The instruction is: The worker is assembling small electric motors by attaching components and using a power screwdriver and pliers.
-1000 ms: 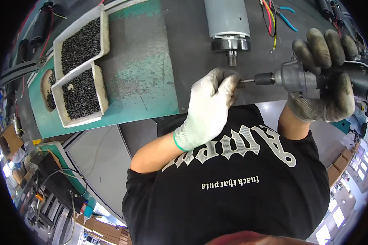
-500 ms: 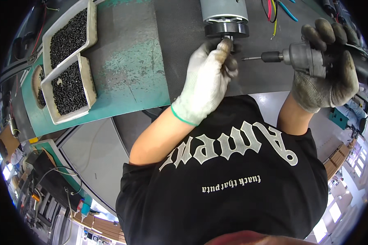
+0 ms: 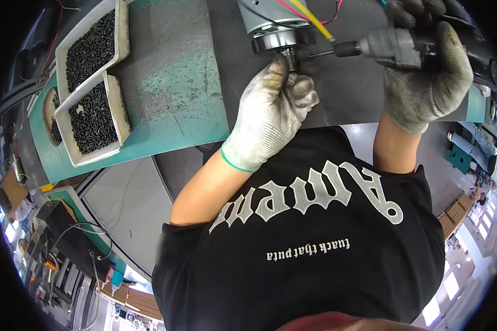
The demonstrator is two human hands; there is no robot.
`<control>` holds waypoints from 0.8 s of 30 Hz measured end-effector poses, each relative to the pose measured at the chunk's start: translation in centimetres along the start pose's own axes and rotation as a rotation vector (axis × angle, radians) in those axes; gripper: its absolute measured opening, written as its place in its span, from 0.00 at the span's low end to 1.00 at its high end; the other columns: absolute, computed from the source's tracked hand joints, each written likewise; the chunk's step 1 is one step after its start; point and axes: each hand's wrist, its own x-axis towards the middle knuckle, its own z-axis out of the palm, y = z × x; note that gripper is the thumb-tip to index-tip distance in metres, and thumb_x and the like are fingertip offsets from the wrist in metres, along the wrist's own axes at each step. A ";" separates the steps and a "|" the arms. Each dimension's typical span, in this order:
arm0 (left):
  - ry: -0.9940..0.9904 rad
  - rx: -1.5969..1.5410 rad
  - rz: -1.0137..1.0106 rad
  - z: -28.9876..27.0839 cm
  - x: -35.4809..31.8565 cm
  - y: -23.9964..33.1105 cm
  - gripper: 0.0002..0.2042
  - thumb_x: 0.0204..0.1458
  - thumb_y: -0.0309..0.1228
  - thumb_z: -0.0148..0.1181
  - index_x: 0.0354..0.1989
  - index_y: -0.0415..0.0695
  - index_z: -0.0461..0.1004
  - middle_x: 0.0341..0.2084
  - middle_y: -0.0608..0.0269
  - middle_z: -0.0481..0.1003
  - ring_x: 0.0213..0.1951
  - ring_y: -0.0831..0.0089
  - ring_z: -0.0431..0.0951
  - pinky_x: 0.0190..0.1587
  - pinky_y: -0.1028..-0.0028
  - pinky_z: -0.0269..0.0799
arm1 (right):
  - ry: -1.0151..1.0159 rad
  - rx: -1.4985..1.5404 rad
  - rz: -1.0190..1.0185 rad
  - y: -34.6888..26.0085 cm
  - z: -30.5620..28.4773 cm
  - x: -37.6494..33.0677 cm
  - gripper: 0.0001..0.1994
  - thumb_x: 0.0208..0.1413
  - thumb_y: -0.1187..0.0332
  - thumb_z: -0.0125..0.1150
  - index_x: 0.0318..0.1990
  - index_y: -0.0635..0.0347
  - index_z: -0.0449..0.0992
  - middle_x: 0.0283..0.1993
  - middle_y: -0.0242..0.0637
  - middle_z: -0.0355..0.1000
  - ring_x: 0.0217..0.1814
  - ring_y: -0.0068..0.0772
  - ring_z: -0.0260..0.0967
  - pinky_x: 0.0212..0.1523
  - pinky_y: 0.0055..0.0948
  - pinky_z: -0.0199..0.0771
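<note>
While the grey cylindrical motor (image 3: 271, 17) lies on the surface (image 3: 176, 71) with its axis running roughly toward the wearer, its toothed shaft (image 3: 292, 60) projects from the black collar (image 3: 283, 40) at the motor's near end. The motor's far end is cut off by the picture's upper edge.

The left hand (image 3: 271, 107) is the nearer of the two, just on the wearer's side of the motor. Its thumb is beside the shaft's left side and its other fingers curl in around the shaft's end; whether they pinch the shaft or something small beside it, I cannot tell.

To the right of the motor, the right hand (image 3: 425, 85) has its fingers wrapped round a dark power driver (image 3: 389, 48). The driver's long axis lies across the motor's, and its slim bit (image 3: 322, 53) points left at the shaft, just beyond the collar. A dark, blurred shape fills the space between bit and shaft, so contact there is unclear.

A yellow wire (image 3: 315, 21) passes along the motor's right side, above the bit. Well to the left of the motor, a larger tray (image 3: 122, 30) and a smaller tray (image 3: 119, 105) hold small black pieces (image 3: 94, 124).
</note>
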 end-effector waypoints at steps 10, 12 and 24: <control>-0.175 -0.097 -0.077 -1.4 -0.3 0.4 0.16 0.66 0.39 0.43 0.47 0.36 0.68 0.33 0.60 0.69 0.19 0.85 0.55 0.25 0.82 0.54 | -0.072 -0.084 0.029 1.2 2.5 -1.2 0.22 0.54 0.67 0.62 0.54 0.55 0.61 0.41 0.34 0.65 0.41 0.32 0.64 0.37 0.30 0.68; -0.141 0.007 -0.057 -1.1 -0.3 0.3 0.17 0.65 0.41 0.45 0.48 0.37 0.68 0.28 0.67 0.66 0.20 0.84 0.56 0.25 0.81 0.54 | -0.075 -0.125 0.030 1.6 2.3 -1.1 0.22 0.54 0.66 0.63 0.53 0.55 0.61 0.40 0.34 0.65 0.40 0.32 0.63 0.36 0.30 0.67; -0.052 0.273 0.141 0.4 -0.3 0.1 0.13 0.62 0.40 0.51 0.39 0.41 0.69 0.19 0.70 0.63 0.18 0.81 0.59 0.22 0.79 0.57 | -0.054 -0.001 0.038 3.3 -3.9 1.8 0.20 0.59 0.69 0.47 0.50 0.82 0.69 0.57 0.59 0.67 0.55 0.50 0.70 0.61 0.44 0.66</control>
